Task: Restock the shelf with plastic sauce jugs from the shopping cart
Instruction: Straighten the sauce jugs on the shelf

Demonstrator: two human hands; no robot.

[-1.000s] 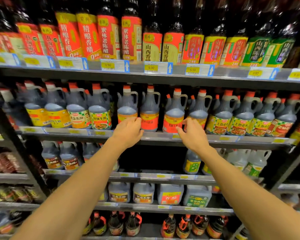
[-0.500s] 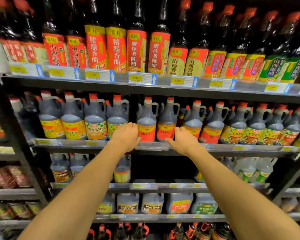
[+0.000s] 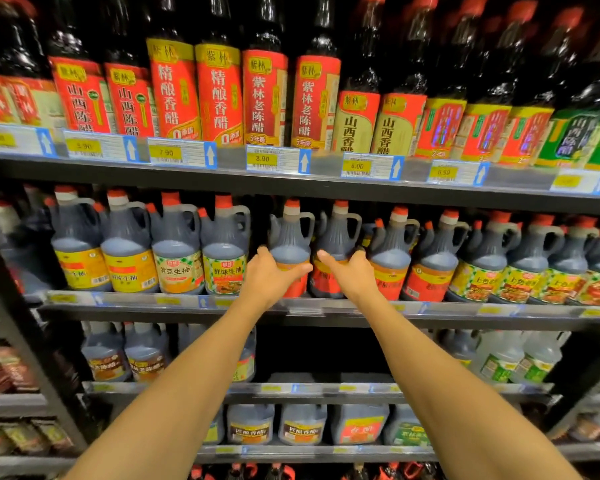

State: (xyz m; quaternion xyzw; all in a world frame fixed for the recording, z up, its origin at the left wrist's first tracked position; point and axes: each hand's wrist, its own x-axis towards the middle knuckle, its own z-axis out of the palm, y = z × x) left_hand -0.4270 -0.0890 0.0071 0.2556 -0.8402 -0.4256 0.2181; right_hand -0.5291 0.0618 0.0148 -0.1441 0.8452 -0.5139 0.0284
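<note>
left hand (image 3: 269, 278) gripping red-label jug (image 3: 290, 251), thumb wrapping its front; right hand (image 3: 349, 275) gripping neighbouring jug (image 3: 336, 244) at 3 o'clock, thumb out.

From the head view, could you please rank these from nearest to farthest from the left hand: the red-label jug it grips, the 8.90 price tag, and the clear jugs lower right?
1. The red-label jug, gripped by the left hand, middle shelf.
2. The 8.90 price tag, on the shelf edge above.
3. The clear jugs, one shelf down, far right.
</note>
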